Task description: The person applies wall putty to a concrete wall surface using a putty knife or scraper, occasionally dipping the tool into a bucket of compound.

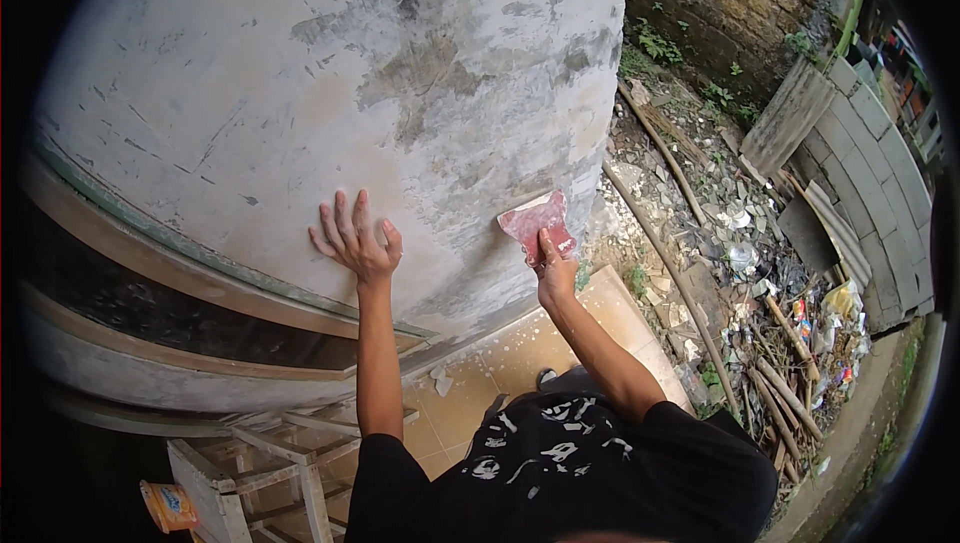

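Observation:
My left hand (360, 243) rests on the grey-white wall (230, 143) with its fingers spread, holding nothing. To the right of it, my right hand (555, 271) grips a flat red putty scraper (537, 226) smeared with white, thumb lying on its face. The scraper is held up by the wall near its right-hand corner; whether its edge touches the surface I cannot tell. Bare grey patches and scuffs (425, 73) mark the wall's pale coating above both hands.
A wood-framed opening (250, 318) runs along the lower left. Below it stands a wooden bench-like frame (290, 463) with an orange tub (168, 506). Tiled floor (490, 368) lies underfoot, spotted white. Rubble, poles (680, 288) and litter lie right, before a block wall (865, 178).

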{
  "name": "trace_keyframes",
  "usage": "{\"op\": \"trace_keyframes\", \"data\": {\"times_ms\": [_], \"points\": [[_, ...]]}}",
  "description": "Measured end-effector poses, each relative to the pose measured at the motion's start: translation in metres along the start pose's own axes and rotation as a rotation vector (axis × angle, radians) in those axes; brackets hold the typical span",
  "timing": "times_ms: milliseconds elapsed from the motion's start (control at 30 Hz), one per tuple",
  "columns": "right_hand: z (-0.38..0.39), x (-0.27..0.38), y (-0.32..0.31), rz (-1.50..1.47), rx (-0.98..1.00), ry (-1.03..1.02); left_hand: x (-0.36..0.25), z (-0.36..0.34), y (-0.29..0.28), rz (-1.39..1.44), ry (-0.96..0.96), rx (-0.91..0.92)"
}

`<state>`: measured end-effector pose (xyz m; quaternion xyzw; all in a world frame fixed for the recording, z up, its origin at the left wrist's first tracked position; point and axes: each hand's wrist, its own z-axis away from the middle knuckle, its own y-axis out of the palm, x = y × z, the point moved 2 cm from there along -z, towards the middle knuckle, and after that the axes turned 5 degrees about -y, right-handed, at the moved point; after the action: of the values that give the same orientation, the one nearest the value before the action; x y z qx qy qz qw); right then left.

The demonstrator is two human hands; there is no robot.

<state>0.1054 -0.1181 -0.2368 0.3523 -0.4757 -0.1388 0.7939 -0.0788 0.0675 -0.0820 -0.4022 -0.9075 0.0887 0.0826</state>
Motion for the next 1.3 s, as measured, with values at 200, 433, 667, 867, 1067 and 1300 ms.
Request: {"op": "trace_keyframes", "data": {"times_ms": [200, 433, 667, 867, 1067, 1300], "points": [[-0.012, 0.026, 0.010, 0.132, 0.012, -0.177, -0.002, -0.003, -0.003, 0.018, -0.009, 0.015], [-0.012, 0.078, 0.060, 0.231, 0.182, -0.253, -0.003, -0.002, -0.002, -0.003, -0.002, 0.035], [-0.002, 0.092, 0.088, 0.028, 0.340, -0.305, -0.002, -0.001, -0.002, -0.024, 0.007, 0.034], [-0.036, -0.013, -0.032, 0.146, 0.114, -0.024, -0.006, -0.007, -0.003, -0.026, 0.003, 0.061], [-0.023, -0.038, -0.132, 0.316, 0.112, 0.105, -0.013, -0.012, -0.020, 0.041, -0.075, 0.143], [0.005, 0.011, -0.128, 0.307, 0.183, 0.189, -0.043, -0.005, -0.057, 0.379, -0.167, 0.098]]}}
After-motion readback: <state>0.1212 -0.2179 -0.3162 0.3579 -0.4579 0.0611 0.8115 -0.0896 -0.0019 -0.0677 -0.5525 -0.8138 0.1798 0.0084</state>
